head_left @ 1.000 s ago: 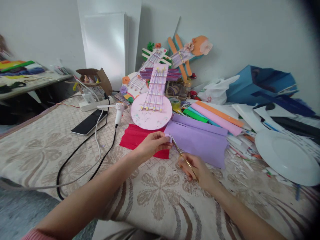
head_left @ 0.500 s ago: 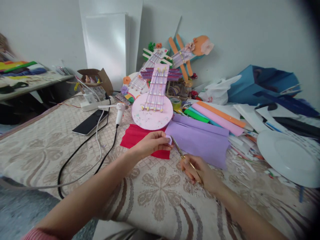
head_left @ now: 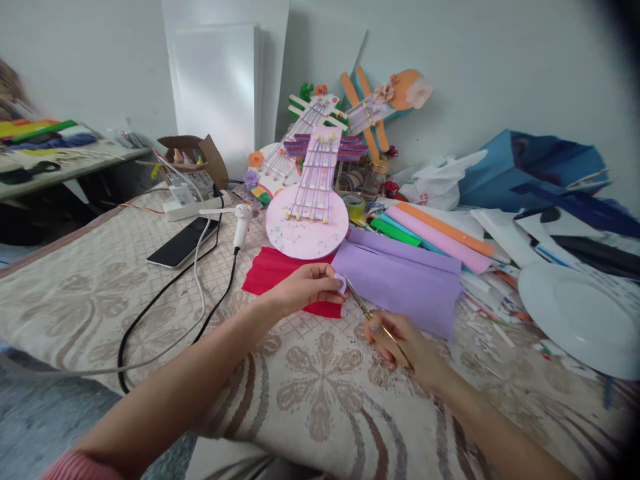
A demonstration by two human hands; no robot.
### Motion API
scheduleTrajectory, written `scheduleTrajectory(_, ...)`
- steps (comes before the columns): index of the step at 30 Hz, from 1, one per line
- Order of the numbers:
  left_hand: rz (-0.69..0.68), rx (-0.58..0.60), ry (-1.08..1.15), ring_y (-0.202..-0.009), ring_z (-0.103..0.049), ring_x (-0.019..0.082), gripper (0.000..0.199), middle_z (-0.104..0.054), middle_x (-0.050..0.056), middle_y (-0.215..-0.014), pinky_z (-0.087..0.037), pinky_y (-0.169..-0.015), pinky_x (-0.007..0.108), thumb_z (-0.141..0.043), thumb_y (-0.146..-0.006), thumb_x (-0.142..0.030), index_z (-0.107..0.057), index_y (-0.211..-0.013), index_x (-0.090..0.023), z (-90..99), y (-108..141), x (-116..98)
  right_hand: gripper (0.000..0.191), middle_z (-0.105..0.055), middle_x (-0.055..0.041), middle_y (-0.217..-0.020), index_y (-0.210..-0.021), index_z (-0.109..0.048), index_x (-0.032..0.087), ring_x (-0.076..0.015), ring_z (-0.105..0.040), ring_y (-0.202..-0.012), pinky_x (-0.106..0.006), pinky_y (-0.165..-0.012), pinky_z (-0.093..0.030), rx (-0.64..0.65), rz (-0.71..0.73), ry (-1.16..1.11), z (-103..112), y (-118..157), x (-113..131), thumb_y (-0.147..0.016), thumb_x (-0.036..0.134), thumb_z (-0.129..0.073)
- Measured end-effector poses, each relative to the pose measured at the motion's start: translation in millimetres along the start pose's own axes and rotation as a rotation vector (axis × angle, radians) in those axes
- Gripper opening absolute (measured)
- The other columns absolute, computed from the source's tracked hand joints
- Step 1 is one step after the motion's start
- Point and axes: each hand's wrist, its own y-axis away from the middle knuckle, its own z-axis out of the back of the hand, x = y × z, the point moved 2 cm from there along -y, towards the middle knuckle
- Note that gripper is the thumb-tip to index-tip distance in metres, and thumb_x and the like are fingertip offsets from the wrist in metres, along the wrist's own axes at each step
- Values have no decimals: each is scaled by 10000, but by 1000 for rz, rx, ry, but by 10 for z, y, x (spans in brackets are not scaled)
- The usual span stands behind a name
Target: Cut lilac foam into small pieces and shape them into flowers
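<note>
I see matt lilac paper (head_left: 400, 280) and red paper (head_left: 280, 277) lying on a patterned woven cloth (head_left: 320, 393), shiny metal scissors (head_left: 367, 313), and a glossy white plate (head_left: 580, 317) far right.

White plate (head_left: 575, 313) cut by right edge; lilac scrap (head_left: 341, 284) mostly hidden by fingers.

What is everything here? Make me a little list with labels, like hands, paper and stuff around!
left hand: pinches a small lilac paper piece in its fingers
right hand: grips gold scissors, tips at the paper piece
under the hands: patterned cloth
paper sheets: red sheet, purple sheet
craft: pink paper guitar
left side: phone, cables, small white glue gun
right side: white plate
</note>
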Motion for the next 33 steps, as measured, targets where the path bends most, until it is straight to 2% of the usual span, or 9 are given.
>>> scheduleTrajectory(6,-15,17,-27,-733,-625,106,175,-639,37,-736,-499,-729,252,-657,-715,-215,-505,-697,-131,3,3,-1,453,-322,81,-413,-642,-442,196,-74,-292,-342,-197,-346,-302,0,-22,18,2,4,4,-798,619,-395)
scheduleTrajectory(11,-24,23,-29,-734,-625,110,169,-636,34,-730,-503,-727,256,-656,-715,-211,-508,-699,-133,4,10,-7,431,-322,81,-404,-631,-439,193,-70,-285,-342,-192,-345,-283,-15,-12,36,-1,2,14,-808,585,-414)
scheduleTrajectory(22,-23,15,-25,-733,-617,105,176,-630,39,-750,-488,-733,252,-648,-715,-211,-493,-692,-132,-5,12,-18,407,-333,86,-405,-642,-446,186,-56,-276,-333,-184,-344,-265,-16,-14,-71,-9,2,2,-814,555,-442)
scheduleTrajectory(27,-18,-85,-92,-585,-558,66,215,-579,-4,-656,-451,-614,213,-661,-701,-269,-494,-719,-135,-64,24,35,370,-371,81,-466,-706,-501,174,-59,-325,-372,-181,-364,-305,-135,-2,-139,-12,-46,36,-772,539,-510)
scheduleTrajectory(30,-47,-134,-167,-533,-500,45,242,-538,-30,-628,-409,-566,197,-656,-703,-320,-501,-742,-139,-133,47,84,282,-421,67,-536,-756,-542,169,-67,-378,-434,-182,-399,-332,-226,36,-108,-24,-67,99,-722,439,-615)
scheduleTrajectory(33,-59,-152,-219,-545,-492,52,247,-527,-31,-630,-391,-560,204,-640,-712,-343,-503,-751,-142,-216,70,121,203,-440,62,-538,-781,-559,168,-77,-394,-459,-187,-414,-318,-280,41,-74,-52,-69,188,-736,361,-603)
